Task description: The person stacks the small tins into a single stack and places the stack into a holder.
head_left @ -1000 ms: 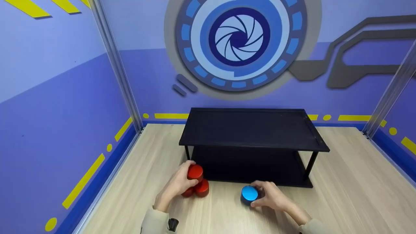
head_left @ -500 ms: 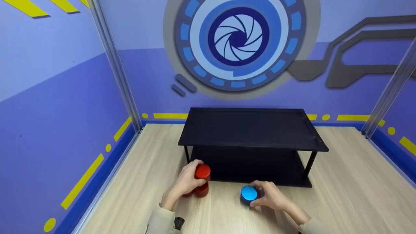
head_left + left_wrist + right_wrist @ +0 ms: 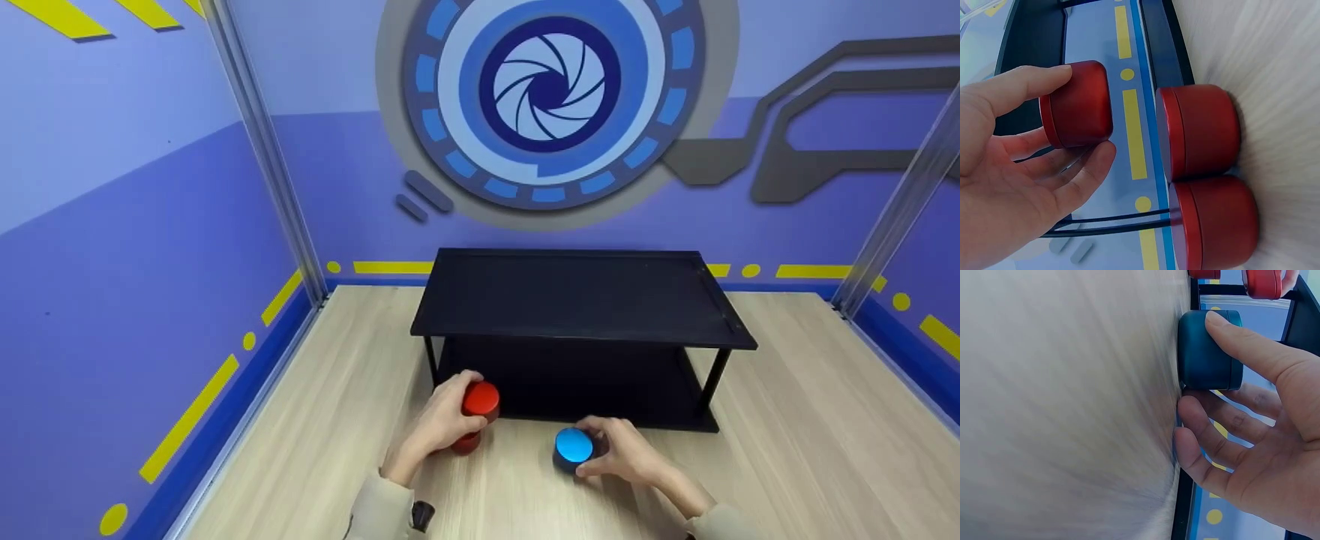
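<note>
Holding a red tin in midair by the front left of a black shelf, pinched between thumb and fingers of the left hand, just above two more red tins standing side by side, touching, on a wooden tabletop. Gripping a blue tin near the shelf's front edge between thumb and fingers of the right hand, apparently at rest on the wood. Could slip on the left, judging by smooth, rounded sides and a hold by the fingertips. Might even come apart at the lid seam, if squeezed mostly by the lid. Could clip the tins beneath and push them apart, if lowered crookedly or swung too low. Might knock against the black shelf, if moved carelessly forward. Could skid on the right from a stray nudge.
</note>
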Available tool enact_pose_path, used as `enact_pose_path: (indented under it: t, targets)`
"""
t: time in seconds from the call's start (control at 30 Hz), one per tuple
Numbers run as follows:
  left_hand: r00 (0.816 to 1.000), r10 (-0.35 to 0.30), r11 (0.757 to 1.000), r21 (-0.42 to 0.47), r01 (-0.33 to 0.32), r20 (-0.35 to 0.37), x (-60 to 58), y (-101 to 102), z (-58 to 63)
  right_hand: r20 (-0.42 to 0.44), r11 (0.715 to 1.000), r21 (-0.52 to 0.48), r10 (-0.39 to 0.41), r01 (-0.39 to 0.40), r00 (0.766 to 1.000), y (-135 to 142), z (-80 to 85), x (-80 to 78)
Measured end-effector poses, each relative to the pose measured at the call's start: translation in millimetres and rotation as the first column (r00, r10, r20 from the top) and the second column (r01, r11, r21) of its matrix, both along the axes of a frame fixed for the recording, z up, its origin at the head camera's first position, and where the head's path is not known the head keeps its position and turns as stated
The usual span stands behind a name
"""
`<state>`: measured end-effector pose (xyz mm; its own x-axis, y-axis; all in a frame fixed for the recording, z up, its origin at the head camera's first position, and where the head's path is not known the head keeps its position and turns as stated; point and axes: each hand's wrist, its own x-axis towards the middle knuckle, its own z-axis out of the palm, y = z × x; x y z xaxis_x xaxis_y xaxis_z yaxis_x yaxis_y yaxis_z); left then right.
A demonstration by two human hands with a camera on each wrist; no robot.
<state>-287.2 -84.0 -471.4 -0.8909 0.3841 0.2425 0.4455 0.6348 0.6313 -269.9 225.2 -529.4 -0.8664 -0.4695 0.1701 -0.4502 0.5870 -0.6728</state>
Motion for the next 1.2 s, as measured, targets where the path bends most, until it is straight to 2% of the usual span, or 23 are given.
enact_pose_path:
  t: [0.4, 0.6, 0.9, 1.2]
  targets:
    - [0.998, -0.054, 0.998, -0.016, 0.054, 0.017, 0.4, 13.4, -0.7, 0.002, 1.0, 0.002, -0.005, 0.005, 1.0, 0.7, -0.7, 1.2]
    - [0.998, -0.052, 0.998, -0.025, 0.053, 0.042, -0.6, 19.1, -1.2, -0.011, 1.0, 0.002, -0.003, 0.003, 1.0, 0.1, 0.6, 1.3]
    - [0.997, -0.066, 0.997, -0.043, 0.067, 0.034, 0.0, 29.3, -4.0, -0.003, 1.0, 0.009, -0.002, 0.002, 1.0, 0.8, -0.3, 0.0]
    - [0.994, -0.077, 0.995, -0.05, 0.081, 0.072, 0.9, 42.4, -5.1, 0.006, 1.0, 0.01, -0.006, 0.005, 1.0, 1.0, -0.7, 0.2]
